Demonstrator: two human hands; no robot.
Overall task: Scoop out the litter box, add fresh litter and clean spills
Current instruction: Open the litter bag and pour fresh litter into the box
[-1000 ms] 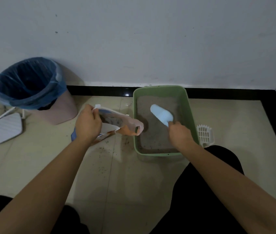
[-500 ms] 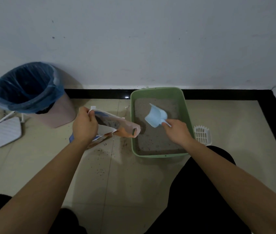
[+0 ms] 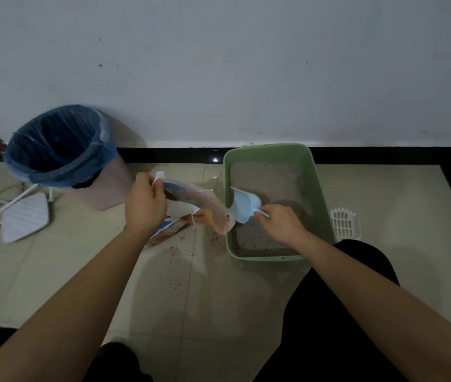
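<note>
Nearest are the person's knees in dark trousers (image 3: 337, 312), with both bare forearms reaching out over the pale tiled floor (image 3: 53, 271). Just beyond them, dark spilled grains (image 3: 180, 255) lie scattered on the tiles between the arms, thickest near the left side of the litter box.

The left hand (image 3: 144, 208) has its fingers and thumb curled tight on the torn top edge of the litter bag (image 3: 185, 208), holding its mouth open toward the right. The bag leans on the floor just left of the box, its orange lip close to the box's left rim. The right hand (image 3: 282, 223) is wrapped round the handle of a light blue scoop (image 3: 245, 206), which hangs over the left part of the box with its wide mouth turned toward the bag's opening (whether scoop and bag touch cannot be told).

The green litter box (image 3: 262, 257) sits on the floor with grey litter (image 3: 268, 177) in it. A white slotted scoop (image 3: 344, 223) lies just beside its right wall.

Farther left, a flat white pad (image 3: 24, 216) rests on the floor, and behind it stands a pink bin (image 3: 111, 188) with a blue liner. A black skirting strip (image 3: 163, 155) runs under the pale wall (image 3: 218, 64).
</note>
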